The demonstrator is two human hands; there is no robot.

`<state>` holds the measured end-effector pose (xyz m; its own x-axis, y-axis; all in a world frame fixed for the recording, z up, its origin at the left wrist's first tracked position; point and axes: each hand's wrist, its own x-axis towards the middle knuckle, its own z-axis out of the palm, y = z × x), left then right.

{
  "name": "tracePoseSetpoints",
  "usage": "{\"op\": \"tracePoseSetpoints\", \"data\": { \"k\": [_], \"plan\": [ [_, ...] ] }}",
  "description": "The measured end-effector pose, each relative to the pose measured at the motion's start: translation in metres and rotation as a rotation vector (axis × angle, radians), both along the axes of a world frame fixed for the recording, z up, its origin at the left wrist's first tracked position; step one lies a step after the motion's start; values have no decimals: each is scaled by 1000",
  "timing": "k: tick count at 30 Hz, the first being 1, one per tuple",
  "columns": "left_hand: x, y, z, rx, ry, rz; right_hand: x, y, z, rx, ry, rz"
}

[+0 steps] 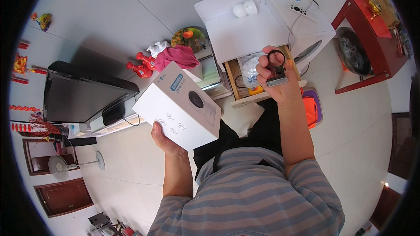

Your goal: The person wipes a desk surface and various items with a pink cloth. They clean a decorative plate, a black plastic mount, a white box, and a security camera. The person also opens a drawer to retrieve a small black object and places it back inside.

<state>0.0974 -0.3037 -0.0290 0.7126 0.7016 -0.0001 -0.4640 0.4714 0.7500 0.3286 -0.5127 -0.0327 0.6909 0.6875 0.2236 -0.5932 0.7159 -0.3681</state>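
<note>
My left hand (167,141) holds a white camera box (183,111) with a round lens pictured on one face; the box is tilted, its lower edge in my palm. My right hand (279,78) is raised over an open wooden drawer (251,99), its fingers around a small dark object with a black ring (276,59) and a grey ribbed part; what it is exactly I cannot tell. Inside the drawer lie a clear plastic bag (250,68) with printing and a yellow item (255,90). The drawer sticks out from a white cabinet (242,32).
A white camera (245,9), a remote control (298,9) and cables lie on the cabinet. Left of it are a pink cloth (177,57), red vases (140,68) and a television (88,91). A red table (390,52) stands right; a purple-rimmed bin (319,108) is beside the drawer.
</note>
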Motion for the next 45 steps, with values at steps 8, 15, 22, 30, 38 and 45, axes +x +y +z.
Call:
{"op": "tracePoseSetpoints", "data": {
  "k": [8,15,22,30,38,45],
  "plan": [
    [2,0,-1,12,4,-16,-2,3,10,-333,-346,-290],
    [5,1,-9,66,69,-18,-2,4,10,-386,-516,-398],
    [20,3,-9,223,135,-51,2,-1,8,-277,-531,-355],
    [55,5,-18,332,190,-9,6,-14,5,-425,-575,-525],
    [138,13,-35,289,146,-55,5,-57,-18,-665,-206,-475],
    [238,19,-71,512,178,-6,-15,-77,-27,-765,46,-501]
  ]
}}
